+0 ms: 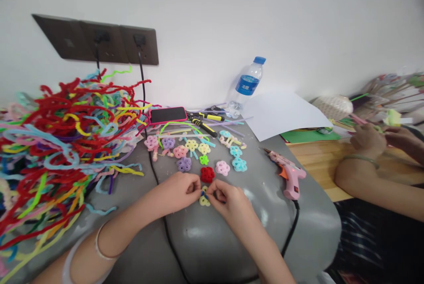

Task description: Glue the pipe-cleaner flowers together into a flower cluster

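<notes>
On the grey table (228, 240), the left hand (183, 189) and right hand (229, 198) sit over the yellow flower (204, 202) at lower centre frame, both seemingly pinching its blue strip (206, 196), where uneven pulling could distort the petals.

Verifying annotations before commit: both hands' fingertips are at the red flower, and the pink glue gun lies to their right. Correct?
Wrong flower: the head view shows the left hand and right hand with fingertips at the pale yellow flower; the red flower lies just beyond it. The pink glue gun does lie to their right.
</notes>
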### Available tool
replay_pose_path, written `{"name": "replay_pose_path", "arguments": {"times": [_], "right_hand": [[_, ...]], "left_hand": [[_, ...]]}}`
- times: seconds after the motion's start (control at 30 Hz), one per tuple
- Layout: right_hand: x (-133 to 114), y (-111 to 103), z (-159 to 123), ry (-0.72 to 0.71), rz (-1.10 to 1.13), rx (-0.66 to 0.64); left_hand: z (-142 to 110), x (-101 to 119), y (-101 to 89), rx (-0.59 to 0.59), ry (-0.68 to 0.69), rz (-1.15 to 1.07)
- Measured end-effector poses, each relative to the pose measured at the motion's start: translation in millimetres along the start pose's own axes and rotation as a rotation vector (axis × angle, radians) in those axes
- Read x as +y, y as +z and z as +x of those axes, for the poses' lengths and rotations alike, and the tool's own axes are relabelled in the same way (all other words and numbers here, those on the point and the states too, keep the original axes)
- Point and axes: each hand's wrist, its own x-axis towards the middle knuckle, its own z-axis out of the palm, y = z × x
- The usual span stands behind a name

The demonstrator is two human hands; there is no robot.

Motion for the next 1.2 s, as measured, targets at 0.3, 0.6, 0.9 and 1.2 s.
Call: {"name": "replay_pose_path", "arguments": {"times": [0.3,0.6,0.9,1.2], "right_hand": [[-1.2,-0.3,-0.2,0.005,-0.011,0.001],[0.0,0.3,-0.3,-0.010,-0.015,0.004],[-0.6,-0.5,-0.1,-0.004,-0.015,-0.005],[0.5,0.4,-0.8,-0.014,-0.006,0.010]], "left_hand": [[-1.2,1.2,-0.1,0.003,-0.002,0.007],[-1.1,1.3,-1.0,-0.008,-0.006,0.003],[-0.3,1.6,-0.9,-0.003,-0.008,0.011],[-0.5,0.4,0.0,-0.005,-0.007,0.008]]}}
